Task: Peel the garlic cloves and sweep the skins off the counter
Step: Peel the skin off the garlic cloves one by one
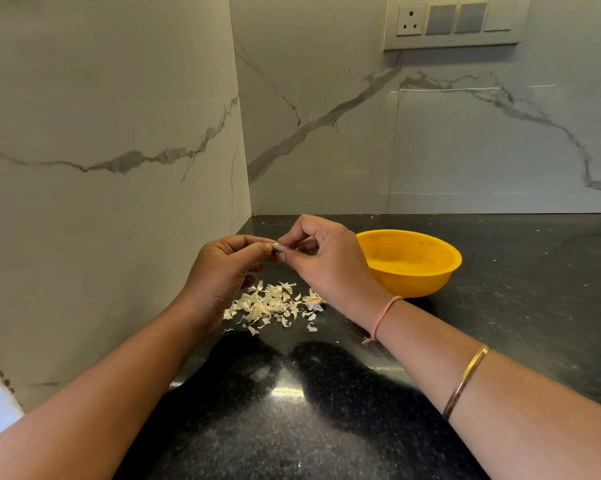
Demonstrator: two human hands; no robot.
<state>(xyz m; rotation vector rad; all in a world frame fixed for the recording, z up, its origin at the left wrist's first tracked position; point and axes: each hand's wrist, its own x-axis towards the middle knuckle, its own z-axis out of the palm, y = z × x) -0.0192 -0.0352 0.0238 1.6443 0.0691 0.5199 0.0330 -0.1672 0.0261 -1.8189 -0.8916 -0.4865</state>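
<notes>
A small pale garlic clove (280, 247) is held above the black counter between both hands. My left hand (222, 271) pinches its left end with fingertips and thumb. My right hand (321, 259) pinches its right end, the other fingers curled. Below the hands a pile of thin white garlic skins (271, 304) lies scattered on the counter, with a garlic root stub (314, 301) at its right edge. A yellow bowl (427, 282) stands just right of my right hand; I cannot tell what lies inside it.
The black speckled counter (517, 278) runs into a corner of white marble walls on the left and behind. A switch and socket panel (454, 22) sits high on the back wall.
</notes>
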